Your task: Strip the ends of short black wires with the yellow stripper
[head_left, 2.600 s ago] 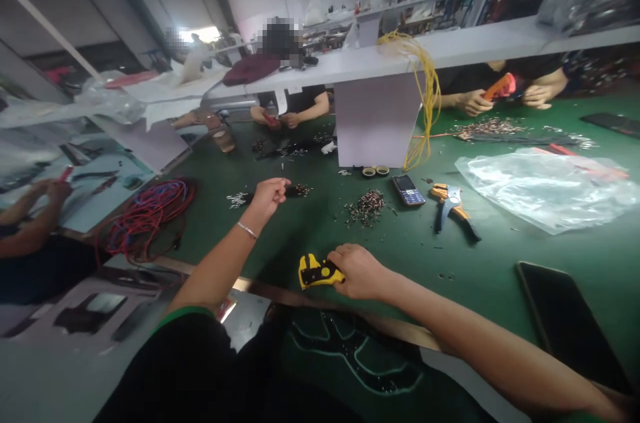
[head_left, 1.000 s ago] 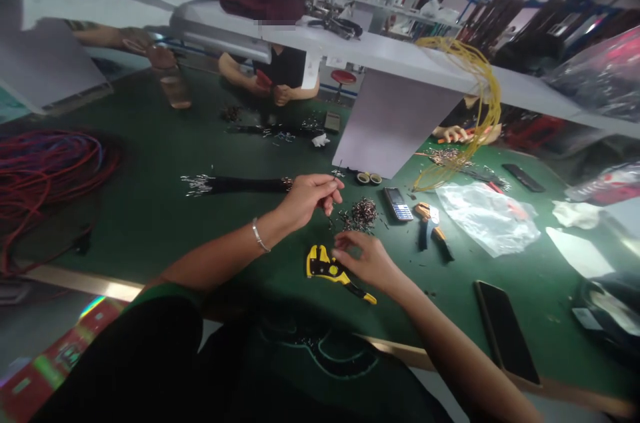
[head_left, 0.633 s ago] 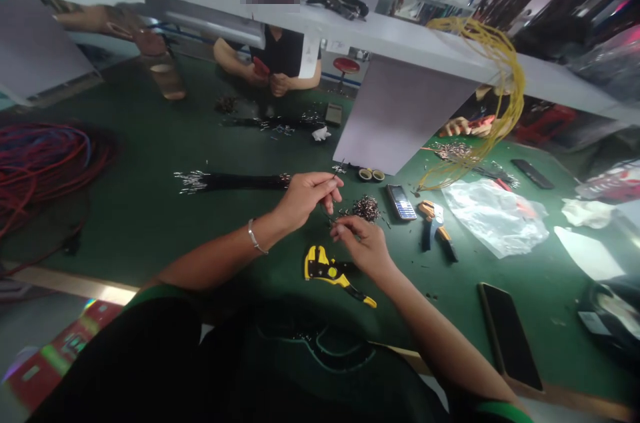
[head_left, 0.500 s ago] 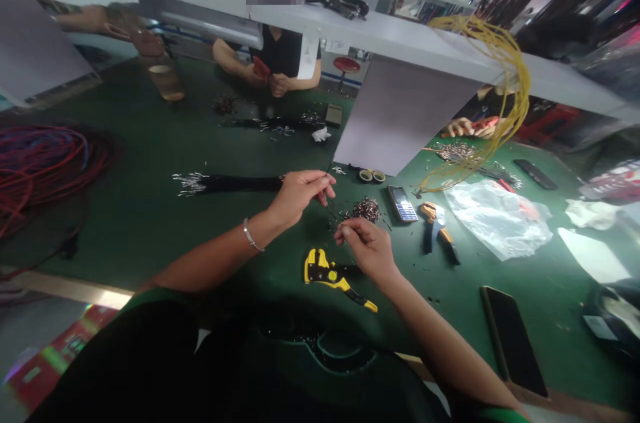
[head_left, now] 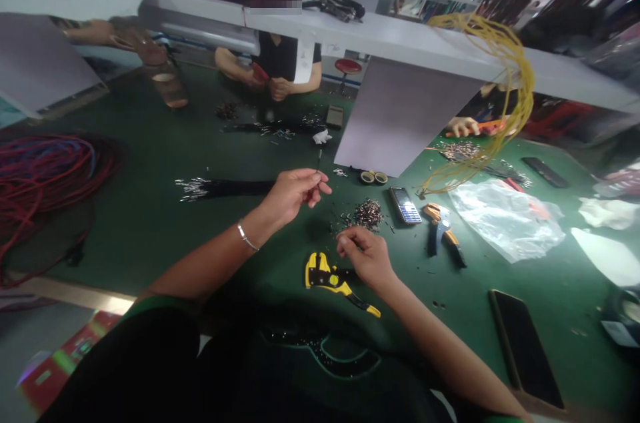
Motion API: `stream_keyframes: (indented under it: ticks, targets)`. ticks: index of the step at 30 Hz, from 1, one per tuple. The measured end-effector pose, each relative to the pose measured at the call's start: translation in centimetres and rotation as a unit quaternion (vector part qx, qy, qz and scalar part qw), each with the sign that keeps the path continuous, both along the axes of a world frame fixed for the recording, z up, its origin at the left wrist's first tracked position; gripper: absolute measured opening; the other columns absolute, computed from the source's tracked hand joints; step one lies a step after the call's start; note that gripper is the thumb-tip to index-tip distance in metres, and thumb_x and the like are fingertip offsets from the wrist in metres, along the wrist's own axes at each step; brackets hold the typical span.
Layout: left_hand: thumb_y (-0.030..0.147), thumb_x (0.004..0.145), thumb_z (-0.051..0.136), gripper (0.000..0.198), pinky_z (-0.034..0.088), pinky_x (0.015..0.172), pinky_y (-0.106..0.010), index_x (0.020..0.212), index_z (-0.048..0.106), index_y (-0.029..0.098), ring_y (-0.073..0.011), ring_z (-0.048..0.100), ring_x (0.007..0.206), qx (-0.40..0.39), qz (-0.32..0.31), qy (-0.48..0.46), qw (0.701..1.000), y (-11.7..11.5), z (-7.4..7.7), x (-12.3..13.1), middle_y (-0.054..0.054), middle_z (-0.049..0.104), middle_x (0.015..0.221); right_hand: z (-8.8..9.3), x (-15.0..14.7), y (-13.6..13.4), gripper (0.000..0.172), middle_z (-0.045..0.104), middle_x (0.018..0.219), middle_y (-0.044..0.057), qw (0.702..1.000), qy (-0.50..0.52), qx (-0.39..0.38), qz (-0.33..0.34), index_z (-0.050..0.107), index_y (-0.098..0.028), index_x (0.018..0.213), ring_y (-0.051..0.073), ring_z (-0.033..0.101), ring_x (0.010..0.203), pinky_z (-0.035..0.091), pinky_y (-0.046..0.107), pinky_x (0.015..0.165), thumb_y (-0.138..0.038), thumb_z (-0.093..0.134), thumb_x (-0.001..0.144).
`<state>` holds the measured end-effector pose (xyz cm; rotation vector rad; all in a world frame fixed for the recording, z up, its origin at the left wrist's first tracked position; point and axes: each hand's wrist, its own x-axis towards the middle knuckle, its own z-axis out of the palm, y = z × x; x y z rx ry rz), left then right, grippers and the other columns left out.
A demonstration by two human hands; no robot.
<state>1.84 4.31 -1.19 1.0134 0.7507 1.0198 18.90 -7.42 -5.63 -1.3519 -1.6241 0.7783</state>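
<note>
The right hand [head_left: 363, 256] curls with its fingertips pinched together, just beyond a yellow-and-black wire stripper [head_left: 320, 273]; whether it grips anything is too small to tell. The left hand [head_left: 293, 189] grasps a thin black wire [head_left: 319, 159] upright between thumb and fingers, held in the air. A steady pinch low on the wire should keep its tip from wavering. Just right of the hands lies a pile of small metal terminals [head_left: 369, 215]; farther left, a bundle of black wires [head_left: 235, 188] lies on the green bench mat [head_left: 550, 316].
</note>
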Motion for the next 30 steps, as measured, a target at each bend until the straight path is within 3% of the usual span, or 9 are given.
stream_keyframes:
  ticks: [6, 16, 25, 28, 30]
  targets:
    - [0.018, 0.084, 0.063, 0.011, 0.040, 0.045, -0.024, 0.081, 0.071, 0.010, -0.0103, 0.055, 0.050, 0.082, 0.022, 0.041, 0.996, 0.0, -0.4, 0.1, -0.010, 0.070, 0.072, -0.2, 0.6, -1.4, 0.015, 0.070, 0.073, 0.003, 0.997, -0.083, 0.010, 0.008, 0.063, -0.021, 0.075, 0.018, 0.065, 0.068, 0.052, 0.030, 0.068, -0.029, 0.053, 0.085]
    - [0.022, 0.083, 0.063, 0.013, 0.041, 0.046, -0.022, 0.082, 0.070, 0.011, -0.0094, 0.056, 0.053, 0.101, -0.002, 0.051, 0.994, -0.4, 0.0, 0.1, -0.007, 0.069, 0.071, 0.2, 0.6, 0.9, 0.015, 0.070, 0.075, 0.004, 0.998, -0.017, 0.001, -0.056, 0.063, -0.019, 0.085, 0.018, 0.067, 0.067, 0.056, 0.032, 0.067, -0.033, 0.063, 0.079]
    - [0.024, 0.081, 0.065, 0.014, 0.041, 0.048, -0.024, 0.087, 0.070, 0.012, -0.0083, 0.054, 0.052, 0.056, -0.025, 0.023, 0.998, -0.5, 0.0, 0.2, -0.006, 0.069, 0.071, 0.1, -0.1, 1.4, 0.016, 0.067, 0.066, 0.001, 0.998, -0.006, 0.038, -0.048, 0.064, -0.019, 0.076, 0.014, 0.063, 0.058, 0.052, 0.028, 0.062, -0.028, 0.054, 0.086]
    - [0.021, 0.078, 0.069, 0.021, 0.042, 0.051, -0.024, 0.098, 0.070, 0.013, -0.0078, 0.054, 0.052, 0.015, -0.063, 0.016, 0.998, -0.5, -0.5, 0.4, -0.006, 0.071, 0.075, 0.3, 0.1, 1.4, 0.017, 0.067, 0.064, 0.000, 0.996, -0.024, 0.059, -0.069, 0.065, -0.019, 0.075, 0.014, 0.063, 0.057, 0.050, 0.027, 0.060, -0.026, 0.055, 0.086]
    - [0.020, 0.076, 0.071, 0.020, 0.042, 0.052, -0.024, 0.094, 0.071, 0.012, -0.0081, 0.056, 0.053, -0.004, -0.086, 0.029, 0.996, -0.6, -0.8, 0.5, -0.007, 0.072, 0.077, 0.4, 0.4, 1.4, 0.017, 0.067, 0.063, 0.001, 0.993, -0.039, 0.074, -0.084, 0.065, -0.019, 0.074, 0.015, 0.063, 0.058, 0.049, 0.027, 0.059, -0.026, 0.055, 0.085]
